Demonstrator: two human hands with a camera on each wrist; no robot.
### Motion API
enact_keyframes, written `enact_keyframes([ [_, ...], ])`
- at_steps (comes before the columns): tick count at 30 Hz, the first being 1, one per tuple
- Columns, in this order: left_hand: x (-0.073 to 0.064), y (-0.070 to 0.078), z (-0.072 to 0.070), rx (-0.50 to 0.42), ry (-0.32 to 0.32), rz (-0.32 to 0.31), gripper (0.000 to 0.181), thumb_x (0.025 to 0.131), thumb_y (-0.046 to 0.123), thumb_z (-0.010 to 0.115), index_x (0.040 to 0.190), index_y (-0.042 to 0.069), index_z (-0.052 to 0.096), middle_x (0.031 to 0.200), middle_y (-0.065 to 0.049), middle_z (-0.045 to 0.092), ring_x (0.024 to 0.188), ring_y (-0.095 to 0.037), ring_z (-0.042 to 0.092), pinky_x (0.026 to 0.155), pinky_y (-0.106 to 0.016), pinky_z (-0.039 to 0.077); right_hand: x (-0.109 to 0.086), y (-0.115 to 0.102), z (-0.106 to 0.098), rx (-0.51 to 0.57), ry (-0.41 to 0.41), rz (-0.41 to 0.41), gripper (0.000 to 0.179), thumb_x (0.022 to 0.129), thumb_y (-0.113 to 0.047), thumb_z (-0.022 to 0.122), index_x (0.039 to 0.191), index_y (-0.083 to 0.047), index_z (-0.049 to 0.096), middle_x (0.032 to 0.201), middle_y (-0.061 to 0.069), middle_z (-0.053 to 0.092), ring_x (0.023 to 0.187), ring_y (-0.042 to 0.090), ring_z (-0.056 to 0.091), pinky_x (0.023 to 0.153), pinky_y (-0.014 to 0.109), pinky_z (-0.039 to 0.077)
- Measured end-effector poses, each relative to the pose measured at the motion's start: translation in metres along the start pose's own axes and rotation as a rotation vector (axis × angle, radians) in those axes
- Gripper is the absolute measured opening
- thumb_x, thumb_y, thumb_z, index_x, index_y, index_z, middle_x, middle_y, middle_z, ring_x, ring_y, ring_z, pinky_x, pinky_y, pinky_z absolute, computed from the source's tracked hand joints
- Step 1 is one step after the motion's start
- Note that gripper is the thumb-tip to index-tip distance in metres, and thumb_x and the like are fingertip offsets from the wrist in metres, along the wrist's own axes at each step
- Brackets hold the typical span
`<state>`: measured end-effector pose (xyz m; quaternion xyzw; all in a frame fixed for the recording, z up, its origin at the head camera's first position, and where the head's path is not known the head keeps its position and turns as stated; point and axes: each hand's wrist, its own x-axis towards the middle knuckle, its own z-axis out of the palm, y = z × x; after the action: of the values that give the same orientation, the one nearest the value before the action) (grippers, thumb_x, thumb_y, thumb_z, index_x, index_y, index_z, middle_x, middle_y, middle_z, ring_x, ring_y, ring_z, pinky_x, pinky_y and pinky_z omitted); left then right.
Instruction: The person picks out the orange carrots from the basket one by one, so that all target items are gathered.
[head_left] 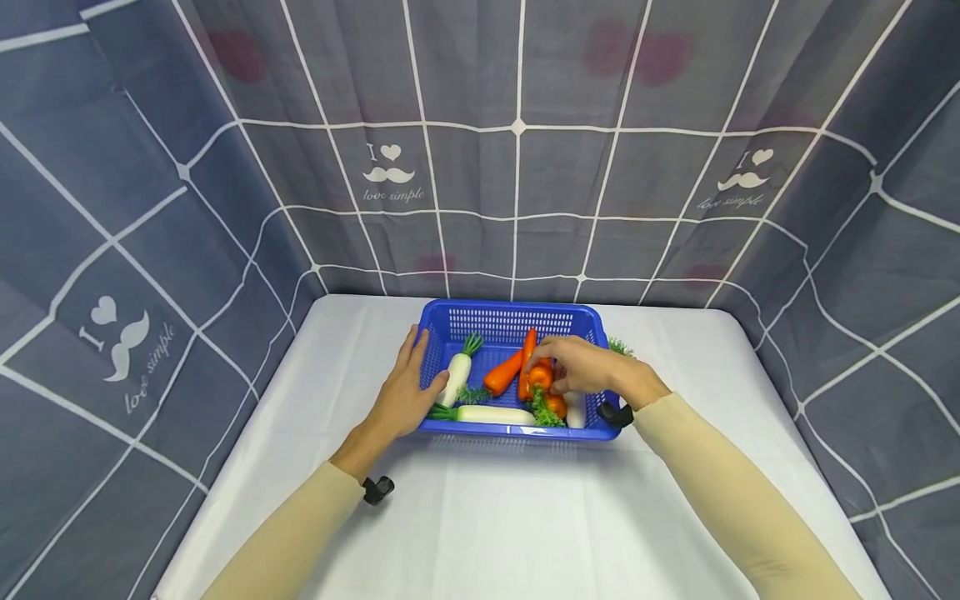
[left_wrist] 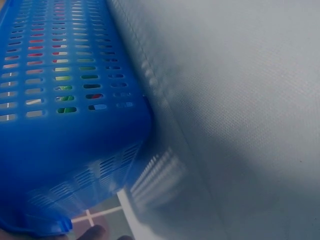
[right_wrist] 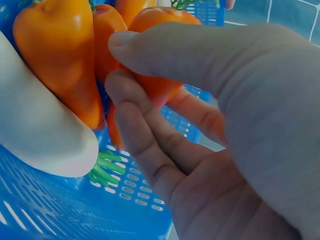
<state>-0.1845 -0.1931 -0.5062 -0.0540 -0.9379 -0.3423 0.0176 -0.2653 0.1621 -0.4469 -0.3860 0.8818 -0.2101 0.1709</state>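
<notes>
A blue plastic basket (head_left: 517, 430) holds several orange carrots and white radishes. With its fingers mostly straight, my left hand (head_left: 405, 392) rests along the basket's left rim, thumb toward the inside. Over the right half, my right hand (head_left: 581, 365) pinches a carrot (right_wrist: 160, 92) between thumb and fingers. Beside it lie another carrot (right_wrist: 57, 55) and a white radish (right_wrist: 45, 120). One carrot (head_left: 504, 373) lies near the basket's middle. A radish with green leaves (head_left: 457, 375) leans at the left, and a long radish (head_left: 495, 415) lies along the near side.
The basket stands on a white-covered table (head_left: 480, 517) against a grey checked curtain (head_left: 472, 183), which also rises at both sides. Feathery green leaves (head_left: 619, 346) stick out past the basket's right rim, behind the right hand.
</notes>
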Motion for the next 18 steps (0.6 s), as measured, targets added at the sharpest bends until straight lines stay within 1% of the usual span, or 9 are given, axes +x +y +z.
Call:
enact_keyframes([
  [5, 0.0, 0.003, 0.001, -0.001, 0.0, -0.002, 0.094, 0.118, 0.043, 0.065, 0.189, 0.014, 0.012, 0.2, -0.011, -0.001, 0.179, -0.049, 0.029, 0.14, -0.071, 0.037, -0.005, -0.001, 0.0, 0.003, 0.038, -0.017, 0.046, 0.1, -0.001, 0.09, 0.142, -0.017, 0.082, 0.144, 0.01, 0.074, 0.115, 0.022, 0.072, 0.105, 0.041, 0.069],
  [9, 0.0, 0.003, 0.002, 0.006, -0.004, -0.013, 0.094, 0.118, 0.043, 0.065, 0.189, 0.014, 0.011, 0.2, -0.01, -0.003, 0.18, -0.048, 0.027, 0.14, -0.07, 0.036, -0.008, -0.001, 0.0, 0.005, 0.059, -0.022, 0.045, 0.101, -0.003, 0.089, 0.143, -0.017, 0.081, 0.143, 0.011, 0.073, 0.118, 0.024, 0.072, 0.109, 0.045, 0.068],
  [15, 0.0, 0.003, 0.001, 0.006, -0.01, -0.013, 0.094, 0.119, 0.043, 0.064, 0.189, 0.014, 0.01, 0.2, -0.01, -0.004, 0.181, -0.048, 0.025, 0.142, -0.07, 0.034, -0.013, -0.003, -0.004, 0.018, 0.091, -0.011, 0.046, 0.103, -0.005, 0.089, 0.145, -0.018, 0.08, 0.142, 0.01, 0.073, 0.113, 0.022, 0.072, 0.104, 0.041, 0.069],
  [18, 0.0, 0.003, -0.001, 0.012, -0.013, -0.014, 0.094, 0.119, 0.044, 0.064, 0.189, 0.014, 0.009, 0.2, -0.01, -0.004, 0.181, -0.048, 0.025, 0.142, -0.07, 0.034, -0.016, -0.004, -0.007, 0.017, 0.116, -0.025, 0.045, 0.103, -0.006, 0.089, 0.146, -0.017, 0.079, 0.142, 0.012, 0.072, 0.111, 0.022, 0.075, 0.101, 0.039, 0.071],
])
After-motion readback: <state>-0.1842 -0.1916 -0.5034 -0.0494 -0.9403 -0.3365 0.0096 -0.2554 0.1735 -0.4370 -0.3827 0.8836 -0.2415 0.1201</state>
